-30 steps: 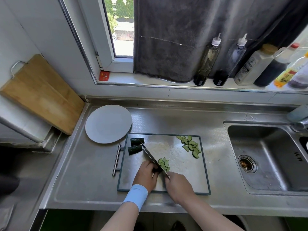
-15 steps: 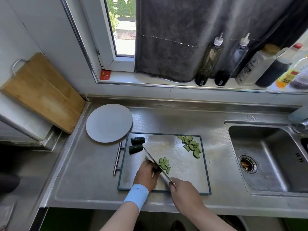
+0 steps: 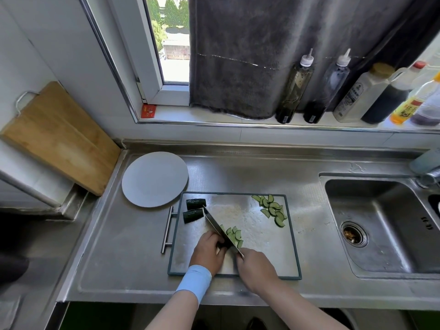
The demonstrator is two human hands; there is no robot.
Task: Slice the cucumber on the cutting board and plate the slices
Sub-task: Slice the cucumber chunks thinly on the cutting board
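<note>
A steel cutting board (image 3: 259, 246) with a dark rim lies on the counter. My left hand (image 3: 208, 252) holds down a dark cucumber piece (image 3: 223, 244), mostly hidden under its fingers. My right hand (image 3: 256, 267) grips the handle of a knife (image 3: 217, 226) whose blade runs up-left across the board, against that piece. Fresh half-moon slices (image 3: 234, 234) lie just right of the blade. Another pile of slices (image 3: 271, 209) sits at the board's far right corner. Two uncut cucumber chunks (image 3: 194, 209) rest at the far left corner. A white plate (image 3: 154, 179) stands empty beyond the board.
A sink (image 3: 381, 225) opens to the right of the board. A wooden board (image 3: 57, 136) leans against the left wall. Several bottles (image 3: 345, 89) line the windowsill behind. The cutting board's bar handle (image 3: 167, 229) sticks out on its left side.
The knife has gone through another cutting stroke beside my left hand's fingers. Both hands stay in about the same spot on the board.
</note>
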